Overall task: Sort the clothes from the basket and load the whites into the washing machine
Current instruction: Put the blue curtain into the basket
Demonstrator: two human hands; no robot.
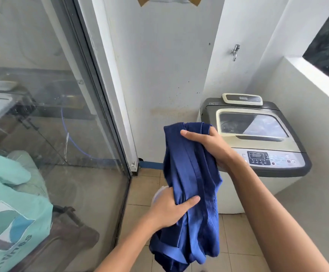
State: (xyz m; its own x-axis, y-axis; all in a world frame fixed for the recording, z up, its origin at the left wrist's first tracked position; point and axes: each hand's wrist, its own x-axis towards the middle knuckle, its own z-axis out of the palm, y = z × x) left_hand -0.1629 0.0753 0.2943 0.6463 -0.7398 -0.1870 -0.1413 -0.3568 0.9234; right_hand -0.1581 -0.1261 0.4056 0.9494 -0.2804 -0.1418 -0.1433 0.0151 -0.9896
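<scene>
Now sorting: both hands, left (168, 212) and right (208, 144), grip blue garment (191, 185). Not white; probably goes aside. Washer (257, 138) lid closed, needs opening.

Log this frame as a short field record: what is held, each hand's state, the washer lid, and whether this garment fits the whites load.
held item: dark blue garment, bunched, hanging between both hands
left hand: grips the garment's lower part
right hand: grips its top edge
washing machine: top-loader at right, lid closed
floor: beige tiles
other: glass door at left; wall tap above the machine
fits whites load: no, it is blue
basket: not in view
</scene>
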